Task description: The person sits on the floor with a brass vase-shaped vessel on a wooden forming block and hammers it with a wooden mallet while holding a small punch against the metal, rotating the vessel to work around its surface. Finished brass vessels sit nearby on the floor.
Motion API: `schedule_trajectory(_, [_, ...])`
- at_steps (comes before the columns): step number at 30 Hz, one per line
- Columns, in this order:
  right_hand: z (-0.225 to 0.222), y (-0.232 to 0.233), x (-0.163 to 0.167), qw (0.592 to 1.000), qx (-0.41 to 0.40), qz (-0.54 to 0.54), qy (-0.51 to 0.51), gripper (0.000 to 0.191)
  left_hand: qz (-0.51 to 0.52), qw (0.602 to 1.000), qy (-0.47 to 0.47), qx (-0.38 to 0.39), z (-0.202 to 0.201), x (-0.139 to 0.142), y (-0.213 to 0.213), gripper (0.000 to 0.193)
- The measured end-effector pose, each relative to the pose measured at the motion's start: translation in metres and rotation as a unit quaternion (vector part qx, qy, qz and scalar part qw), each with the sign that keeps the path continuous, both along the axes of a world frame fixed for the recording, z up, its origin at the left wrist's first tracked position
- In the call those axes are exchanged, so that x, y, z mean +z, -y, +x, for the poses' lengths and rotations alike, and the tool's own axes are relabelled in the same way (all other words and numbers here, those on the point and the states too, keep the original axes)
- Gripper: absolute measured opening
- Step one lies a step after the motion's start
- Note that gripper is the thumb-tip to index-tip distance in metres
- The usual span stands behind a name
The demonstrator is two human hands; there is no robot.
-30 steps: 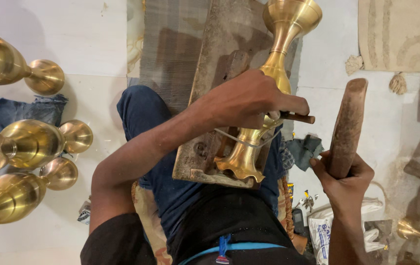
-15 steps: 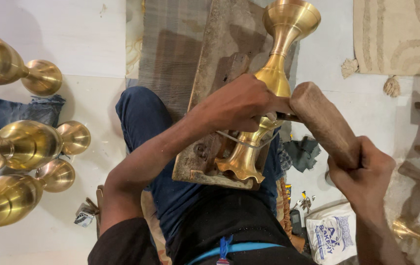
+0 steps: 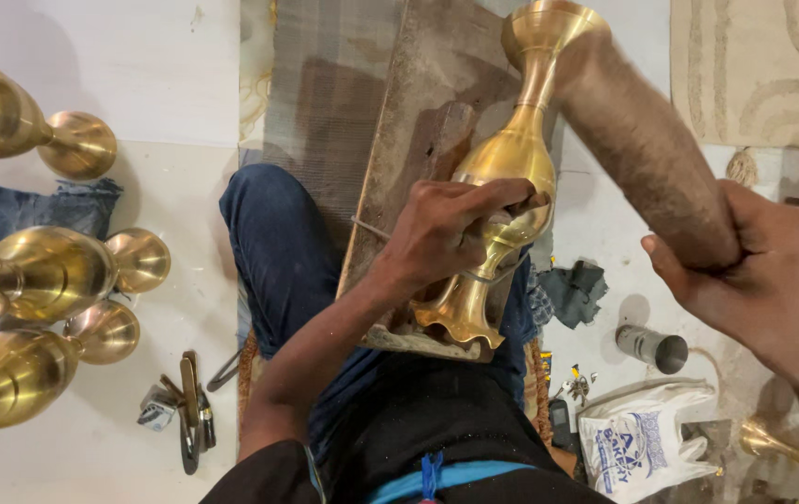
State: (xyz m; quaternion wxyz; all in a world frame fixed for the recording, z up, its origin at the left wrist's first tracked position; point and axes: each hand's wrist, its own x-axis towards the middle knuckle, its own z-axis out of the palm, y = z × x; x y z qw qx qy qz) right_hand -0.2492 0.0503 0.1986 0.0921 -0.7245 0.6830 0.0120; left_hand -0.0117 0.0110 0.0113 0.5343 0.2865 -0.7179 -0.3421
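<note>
Two hands at work on one brass vase (image 3: 502, 177) — it lies tilted on a worn wooden board (image 3: 418, 121) across the person's lap, flared foot toward the body, mouth pointing away. Left hand (image 3: 451, 233) sits on the vase's lower belly, fingers (image 3: 502, 194) curled over it and closed around a thin dark tool pressed against the brass. Right hand (image 3: 763, 280) is right of the vase, fingers wrapped tight around a thick wooden mallet (image 3: 646, 149); the mallet's far end is up by the vase's neck, just beside it — contact not clear. Left of the vase, on the floor, lie more brass vases (image 3: 35, 271) on their sides. Right of its foot: a small metal cylinder (image 3: 651, 347) and a white plastic bag (image 3: 642, 448).
</note>
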Motion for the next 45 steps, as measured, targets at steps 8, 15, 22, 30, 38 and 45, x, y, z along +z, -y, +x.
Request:
schedule_trajectory(8, [0.048,0.031,0.032,0.978,-0.014,0.156,-0.14,0.026,0.016,0.992,-0.055,0.11,-0.004,-0.009,-0.018,0.042])
schedule_trajectory(15, [0.05,0.016,0.031,0.979,-0.097,0.151,-0.101,0.025,-0.001,0.997,-0.046,0.068,0.0,-0.028,-0.013,0.039])
schedule_trajectory(22, [0.021,-0.016,-0.018,0.995,0.016,-0.032,0.096,0.031,-0.067,0.989,0.119,-0.051,0.001,-0.038,0.019,0.054])
schedule_trajectory(30, [-0.025,-0.062,-0.075,0.968,-0.107,-0.07,0.218,0.023,-0.078,0.973,0.127,-0.176,0.019,0.012,0.045,0.064])
schedule_trajectory(38, [-0.037,-0.074,-0.097,0.96,-0.053,-0.152,0.23,0.013,-0.124,0.958,0.147,-0.212,0.022,0.025,0.058,0.062])
schedule_trajectory(45, [-0.024,-0.048,-0.082,0.985,-0.028,-0.101,0.138,0.021,-0.11,0.965,0.163,-0.173,0.024,0.01,0.052,0.067])
